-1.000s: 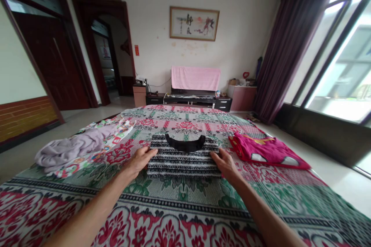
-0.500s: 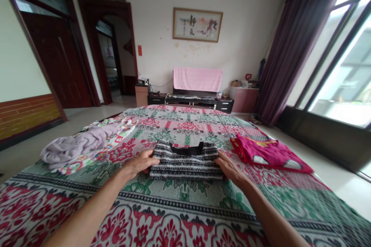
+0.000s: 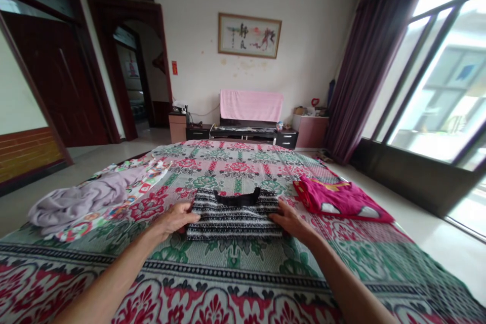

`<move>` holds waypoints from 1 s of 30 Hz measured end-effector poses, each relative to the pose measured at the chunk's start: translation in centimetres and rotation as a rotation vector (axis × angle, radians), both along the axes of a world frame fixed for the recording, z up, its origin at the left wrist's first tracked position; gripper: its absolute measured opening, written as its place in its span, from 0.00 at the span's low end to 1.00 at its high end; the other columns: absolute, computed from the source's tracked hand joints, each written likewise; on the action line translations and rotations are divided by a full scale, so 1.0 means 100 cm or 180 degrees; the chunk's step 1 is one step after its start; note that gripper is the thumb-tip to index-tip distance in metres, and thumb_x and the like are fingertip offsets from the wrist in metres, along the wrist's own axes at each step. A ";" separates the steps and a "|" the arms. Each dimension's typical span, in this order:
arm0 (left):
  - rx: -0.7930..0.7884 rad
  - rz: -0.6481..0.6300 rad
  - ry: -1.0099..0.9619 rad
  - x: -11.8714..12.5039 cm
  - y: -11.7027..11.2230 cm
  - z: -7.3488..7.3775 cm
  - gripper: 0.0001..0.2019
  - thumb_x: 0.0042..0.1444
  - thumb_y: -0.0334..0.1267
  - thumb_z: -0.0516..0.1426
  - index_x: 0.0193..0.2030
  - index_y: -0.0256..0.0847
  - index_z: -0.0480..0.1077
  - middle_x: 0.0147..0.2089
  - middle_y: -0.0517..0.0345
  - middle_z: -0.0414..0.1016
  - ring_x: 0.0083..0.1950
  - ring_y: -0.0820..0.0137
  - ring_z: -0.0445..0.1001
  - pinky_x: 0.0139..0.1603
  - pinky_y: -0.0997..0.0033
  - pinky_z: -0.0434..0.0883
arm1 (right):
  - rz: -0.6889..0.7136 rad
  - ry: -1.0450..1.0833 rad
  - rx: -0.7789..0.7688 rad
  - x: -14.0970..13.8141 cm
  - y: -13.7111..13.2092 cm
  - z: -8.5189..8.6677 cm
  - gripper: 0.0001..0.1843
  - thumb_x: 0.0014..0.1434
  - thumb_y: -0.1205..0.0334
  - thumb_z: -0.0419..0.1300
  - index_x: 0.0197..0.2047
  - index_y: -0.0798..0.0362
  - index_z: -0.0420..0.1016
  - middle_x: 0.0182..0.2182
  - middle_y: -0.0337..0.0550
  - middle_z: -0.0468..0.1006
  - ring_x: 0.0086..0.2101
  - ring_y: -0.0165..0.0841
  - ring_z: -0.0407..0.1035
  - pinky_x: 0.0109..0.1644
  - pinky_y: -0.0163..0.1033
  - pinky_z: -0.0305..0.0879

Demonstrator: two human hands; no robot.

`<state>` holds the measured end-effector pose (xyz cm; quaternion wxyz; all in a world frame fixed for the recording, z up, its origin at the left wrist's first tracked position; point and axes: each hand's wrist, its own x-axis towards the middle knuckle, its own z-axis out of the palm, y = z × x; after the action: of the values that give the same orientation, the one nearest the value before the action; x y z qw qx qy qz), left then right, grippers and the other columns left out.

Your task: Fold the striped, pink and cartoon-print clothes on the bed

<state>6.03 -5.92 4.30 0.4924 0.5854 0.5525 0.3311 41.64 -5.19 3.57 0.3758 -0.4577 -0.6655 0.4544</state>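
In front of me a folded black-and-white striped knit sweater (image 3: 233, 220) with a black neckband lies on the flowered bedspread (image 3: 243, 167). My left hand (image 3: 178, 217) grips its left side, the thumb on top and the other fingers partly hidden below. On the opposite side my right hand (image 3: 286, 220) pinches the right edge in the same way. The neckband faces away from me.
To the right lies a folded magenta garment (image 3: 337, 196). A crumpled lilac cloth (image 3: 87, 195) rests at the left on a printed white cloth (image 3: 152, 182). Beyond the bedspread stand a low black cabinet (image 3: 286, 139) and a pink cloth (image 3: 250, 105).
The view has turned slightly to the right, so the whole scene sits further left. Both hands still hold the sweater's sides; the right thumb reaches a little further over it.
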 end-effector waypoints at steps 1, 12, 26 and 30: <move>-0.0035 0.0061 -0.0019 0.000 0.000 0.000 0.21 0.38 0.47 0.63 0.35 0.33 0.72 0.32 0.54 0.77 0.37 0.63 0.74 0.36 0.69 0.68 | 0.0030 0.0011 -0.0009 0.001 -0.002 0.003 0.19 0.47 0.60 0.56 0.44 0.54 0.67 0.33 0.39 0.75 0.33 0.33 0.68 0.35 0.36 0.63; -0.0777 0.0202 -0.0959 -0.018 0.004 -0.007 0.21 0.41 0.51 0.63 0.35 0.36 0.71 0.33 0.52 0.77 0.30 0.70 0.73 0.30 0.73 0.67 | -0.0231 0.0155 -0.0286 0.000 -0.003 0.007 0.20 0.46 0.52 0.57 0.40 0.54 0.74 0.26 0.38 0.76 0.28 0.32 0.67 0.31 0.36 0.62; -0.0626 0.0573 -0.0780 -0.012 0.004 -0.008 0.22 0.34 0.47 0.65 0.34 0.38 0.68 0.27 0.61 0.73 0.27 0.73 0.70 0.26 0.76 0.62 | -0.0638 -0.0300 -0.0293 -0.003 -0.002 0.009 0.15 0.46 0.49 0.57 0.27 0.54 0.72 0.18 0.35 0.68 0.21 0.28 0.61 0.24 0.33 0.56; -0.0614 0.0510 -0.0657 -0.010 0.005 -0.009 0.19 0.36 0.46 0.64 0.33 0.37 0.68 0.27 0.60 0.73 0.27 0.73 0.70 0.27 0.76 0.62 | -0.0579 -0.0232 -0.0303 -0.003 -0.001 0.008 0.15 0.45 0.51 0.57 0.28 0.55 0.72 0.20 0.36 0.70 0.22 0.28 0.61 0.25 0.33 0.56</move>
<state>5.02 -5.46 3.43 0.5725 0.4523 0.5731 0.3731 41.31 -5.26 4.40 0.3689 -0.5498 -0.6120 0.4325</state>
